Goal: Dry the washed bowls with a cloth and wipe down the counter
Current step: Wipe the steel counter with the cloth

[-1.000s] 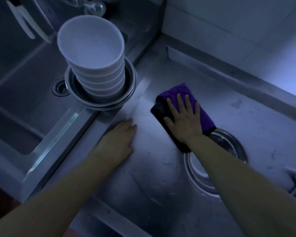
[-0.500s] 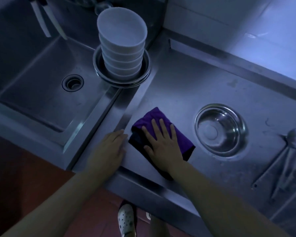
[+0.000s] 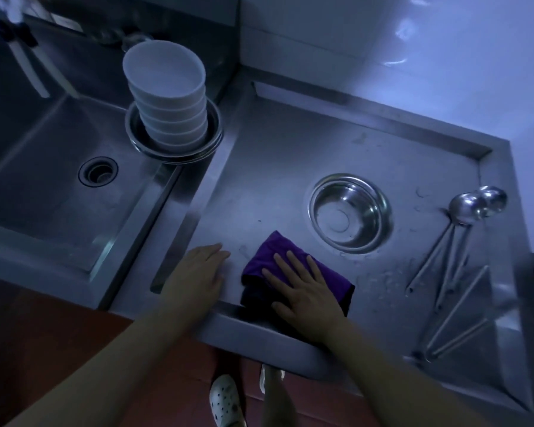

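Note:
A folded purple cloth (image 3: 278, 251) lies on the steel counter (image 3: 278, 155) near its front edge. My right hand (image 3: 305, 288) presses flat on the cloth with its fingers spread. To the cloth's left, my left hand (image 3: 198, 272) rests flat on the counter, fingers straight, apart from the cloth. A stack of several white bowls (image 3: 167, 97) stands inside steel bowls (image 3: 213, 131) at the sink's right rim, at the back. One steel bowl (image 3: 350, 212) sits alone on the counter, behind and to the right of the cloth.
The sink (image 3: 43, 180) with its drain (image 3: 97, 174) fills the left. Steel ladles (image 3: 466, 208) and other long utensils (image 3: 457, 315) lie along the counter's right side. Water drops dot the counter beside them. A tiled wall (image 3: 413, 57) rises at the back. My shoe (image 3: 225, 399) shows on the red floor.
My right hand has dragged the cloth from mid-counter back to the front edge. The left hand stays flat beside it. The view has shifted, showing more of the counter's right side.

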`<state>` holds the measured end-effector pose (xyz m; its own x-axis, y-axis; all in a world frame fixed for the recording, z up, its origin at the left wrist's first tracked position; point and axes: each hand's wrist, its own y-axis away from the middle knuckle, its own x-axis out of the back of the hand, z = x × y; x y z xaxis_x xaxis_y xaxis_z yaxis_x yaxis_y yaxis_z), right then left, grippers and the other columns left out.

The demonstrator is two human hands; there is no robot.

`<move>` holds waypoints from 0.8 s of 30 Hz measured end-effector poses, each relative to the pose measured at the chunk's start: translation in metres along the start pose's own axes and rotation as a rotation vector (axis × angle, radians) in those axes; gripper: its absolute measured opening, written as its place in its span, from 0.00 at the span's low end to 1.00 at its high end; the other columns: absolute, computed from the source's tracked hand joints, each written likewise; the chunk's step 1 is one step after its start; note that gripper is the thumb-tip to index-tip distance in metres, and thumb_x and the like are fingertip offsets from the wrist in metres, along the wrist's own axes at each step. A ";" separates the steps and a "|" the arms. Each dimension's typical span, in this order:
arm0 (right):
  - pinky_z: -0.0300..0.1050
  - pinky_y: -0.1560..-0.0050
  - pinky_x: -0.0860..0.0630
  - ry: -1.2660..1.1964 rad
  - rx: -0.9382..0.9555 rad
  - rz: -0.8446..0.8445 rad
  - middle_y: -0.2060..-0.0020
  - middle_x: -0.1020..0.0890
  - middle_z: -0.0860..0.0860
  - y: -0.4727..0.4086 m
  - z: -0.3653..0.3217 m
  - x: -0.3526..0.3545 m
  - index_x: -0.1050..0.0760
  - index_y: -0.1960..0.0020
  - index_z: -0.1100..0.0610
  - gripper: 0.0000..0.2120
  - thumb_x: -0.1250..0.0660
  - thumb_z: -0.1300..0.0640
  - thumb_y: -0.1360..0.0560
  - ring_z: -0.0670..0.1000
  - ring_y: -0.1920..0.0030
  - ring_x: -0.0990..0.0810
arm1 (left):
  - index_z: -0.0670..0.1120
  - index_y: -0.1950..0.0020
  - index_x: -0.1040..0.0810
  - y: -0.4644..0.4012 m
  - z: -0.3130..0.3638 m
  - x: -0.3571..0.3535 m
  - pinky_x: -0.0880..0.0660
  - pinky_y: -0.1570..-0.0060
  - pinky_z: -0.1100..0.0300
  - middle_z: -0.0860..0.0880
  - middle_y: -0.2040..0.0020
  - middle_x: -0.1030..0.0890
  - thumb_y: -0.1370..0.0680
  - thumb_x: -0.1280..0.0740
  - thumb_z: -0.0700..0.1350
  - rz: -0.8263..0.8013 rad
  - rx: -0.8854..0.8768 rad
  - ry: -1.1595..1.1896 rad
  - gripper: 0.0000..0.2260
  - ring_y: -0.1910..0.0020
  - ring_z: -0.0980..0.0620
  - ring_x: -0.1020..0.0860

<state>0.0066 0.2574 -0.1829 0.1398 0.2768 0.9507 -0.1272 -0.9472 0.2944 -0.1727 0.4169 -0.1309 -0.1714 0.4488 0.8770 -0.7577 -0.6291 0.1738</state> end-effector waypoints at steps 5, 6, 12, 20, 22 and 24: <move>0.58 0.28 0.57 -0.048 -0.171 -0.012 0.24 0.47 0.51 0.047 0.038 0.006 0.51 0.25 0.44 0.31 0.48 0.41 0.26 0.57 0.24 0.53 | 0.43 0.31 0.30 -0.008 0.017 -0.008 0.39 0.31 0.52 0.45 0.28 0.33 0.26 0.34 0.38 -0.072 -0.069 -0.078 0.23 0.29 0.45 0.35; 0.58 0.29 0.55 -0.056 -0.186 -0.011 0.24 0.44 0.52 0.053 0.039 0.006 0.49 0.25 0.45 0.31 0.47 0.42 0.27 0.58 0.24 0.50 | 0.41 0.33 0.27 -0.009 0.019 -0.010 0.35 0.33 0.49 0.43 0.30 0.29 0.29 0.32 0.36 -0.072 -0.083 -0.084 0.23 0.32 0.42 0.31; 0.59 0.34 0.47 0.021 -0.089 -0.020 0.28 0.34 0.55 0.052 0.046 0.012 0.40 0.26 0.44 0.35 0.42 0.37 0.31 0.62 0.29 0.36 | 0.41 0.40 0.21 -0.022 0.031 -0.012 0.27 0.41 0.47 0.42 0.37 0.23 0.38 0.25 0.37 -0.156 -0.103 -0.194 0.26 0.38 0.41 0.24; 0.68 0.28 0.55 -0.024 0.213 -0.020 0.24 0.43 0.55 -0.045 0.062 0.023 0.44 0.25 0.43 0.36 0.42 0.37 0.31 0.61 0.25 0.47 | 0.39 0.44 0.20 -0.094 0.058 -0.009 0.25 0.47 0.45 0.39 0.41 0.20 0.43 0.21 0.38 -0.091 0.112 -0.299 0.28 0.43 0.38 0.22; 0.67 0.30 0.63 -0.044 0.226 -0.010 0.24 0.46 0.56 -0.079 0.066 0.029 0.46 0.24 0.44 0.35 0.44 0.39 0.29 0.60 0.24 0.52 | 0.40 0.41 0.22 -0.114 0.065 -0.006 0.28 0.42 0.44 0.39 0.37 0.24 0.36 0.25 0.37 -0.020 0.215 -0.245 0.24 0.38 0.37 0.26; 0.62 0.31 0.71 -0.067 0.233 0.015 0.23 0.51 0.55 -0.113 0.075 0.035 0.49 0.23 0.45 0.34 0.45 0.40 0.27 0.58 0.24 0.60 | 0.43 0.36 0.25 -0.134 0.070 -0.004 0.33 0.37 0.46 0.41 0.31 0.28 0.31 0.30 0.37 0.041 0.275 -0.245 0.23 0.32 0.40 0.31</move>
<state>0.0993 0.3617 -0.1896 0.2055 0.2582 0.9440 0.0991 -0.9651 0.2425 -0.0264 0.4552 -0.1259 -0.0169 0.2752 0.9612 -0.5504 -0.8052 0.2208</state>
